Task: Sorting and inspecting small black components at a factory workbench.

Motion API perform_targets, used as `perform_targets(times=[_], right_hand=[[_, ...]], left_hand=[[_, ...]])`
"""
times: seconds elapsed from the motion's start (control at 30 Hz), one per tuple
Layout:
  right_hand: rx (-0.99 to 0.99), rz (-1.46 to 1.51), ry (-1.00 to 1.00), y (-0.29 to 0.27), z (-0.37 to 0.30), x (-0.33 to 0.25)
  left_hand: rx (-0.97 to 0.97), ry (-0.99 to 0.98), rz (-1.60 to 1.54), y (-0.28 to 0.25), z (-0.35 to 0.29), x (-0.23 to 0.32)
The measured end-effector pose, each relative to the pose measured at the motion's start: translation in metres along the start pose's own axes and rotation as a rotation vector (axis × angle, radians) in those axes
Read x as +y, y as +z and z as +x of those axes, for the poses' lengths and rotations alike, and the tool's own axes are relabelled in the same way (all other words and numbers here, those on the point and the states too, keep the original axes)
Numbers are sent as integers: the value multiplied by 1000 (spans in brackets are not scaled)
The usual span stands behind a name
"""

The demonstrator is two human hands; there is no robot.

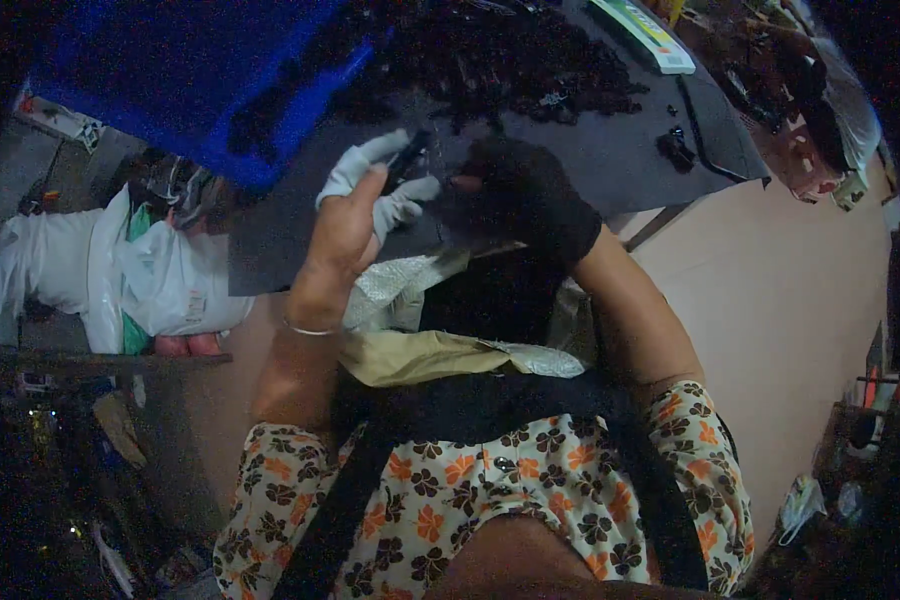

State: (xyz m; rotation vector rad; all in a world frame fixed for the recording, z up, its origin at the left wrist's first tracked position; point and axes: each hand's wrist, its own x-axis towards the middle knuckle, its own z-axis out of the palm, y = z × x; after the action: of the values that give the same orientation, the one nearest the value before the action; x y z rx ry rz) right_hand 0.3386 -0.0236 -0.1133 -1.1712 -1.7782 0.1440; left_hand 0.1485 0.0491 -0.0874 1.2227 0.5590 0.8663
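My left hand (362, 195), in a white glove that leaves the thumb bare, is raised over the dark grey tabletop. Between its thumb and fingers it pinches a small black piece (408, 152), whose exact kind I cannot make out. Close by on the right is my right hand (535, 195) in a black glove, turned toward the left one. Its fingers blend into the dark background, with one bare fingertip faintly showing, so its grip is unclear. Just beyond both hands lies a wide heap of small black parts (470, 65) on the table (290, 225).
A blue bin or sheet (170, 80) lies at the far left. White plastic bags (175, 275) sit on a shelf at left. A black bent rod (705, 140) and a white-green strip-shaped package (645, 35) lie at far right. An open sack (420, 355) hangs at my lap.
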Motion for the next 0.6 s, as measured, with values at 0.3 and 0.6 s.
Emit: perform_targets(times=[0.3,0.6], right_hand=[[-69,-83,-189,-9,-10,-14],[-54,-157,-221,-7,-12,-14]], left_hand=[[-53,-137,-84,25,-20,4],[-89,-72,152,31,-30,11]])
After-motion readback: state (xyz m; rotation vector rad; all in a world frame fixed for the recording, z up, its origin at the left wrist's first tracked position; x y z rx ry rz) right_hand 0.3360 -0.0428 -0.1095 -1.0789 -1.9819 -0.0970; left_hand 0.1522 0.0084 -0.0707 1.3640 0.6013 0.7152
